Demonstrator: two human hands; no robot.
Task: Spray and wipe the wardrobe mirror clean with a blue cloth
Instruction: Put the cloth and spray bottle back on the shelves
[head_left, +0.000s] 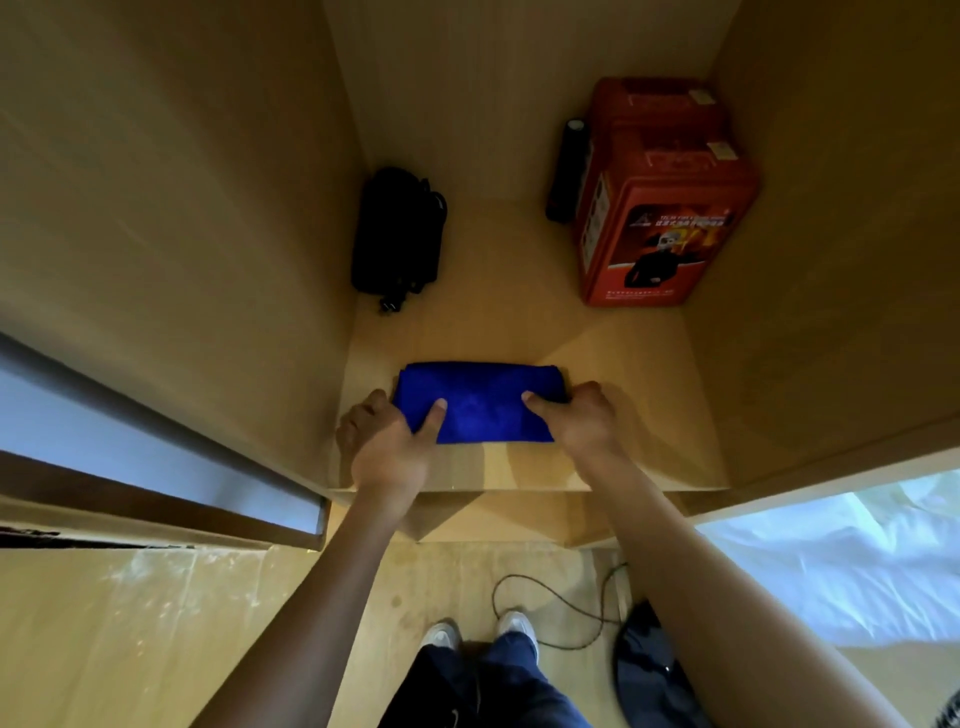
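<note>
Across the whole upper frame, a pale wooden wardrobe (171, 208) stands open, its shelf (639, 415) running through the middle of the picture. At lower right lies white bedding (841, 566); at far left, a grey-blue sliding door panel (130, 447) angles toward the shelf's front edge. Upper right on the shelf stands a red box (670, 208) printed with a masked figure, a black cylinder (566, 171) upright just beside its left face. Left of centre, against the side wall, sits a black pouch (397, 236) with cords. A person's bare forearms reach up from the bottom of the frame to a folded blue cloth (480, 402) lying flat near the shelf's front edge, at centre frame. The left hand (387, 441) holds the cloth's left end, thumb pressed on top; the right hand (576, 415) holds the right end likewise, each grip closed on the fabric. Below, white shoes (478, 631) stand on the wood floor (156, 649), with a thin black cable (545, 603) looping beside them.
</note>
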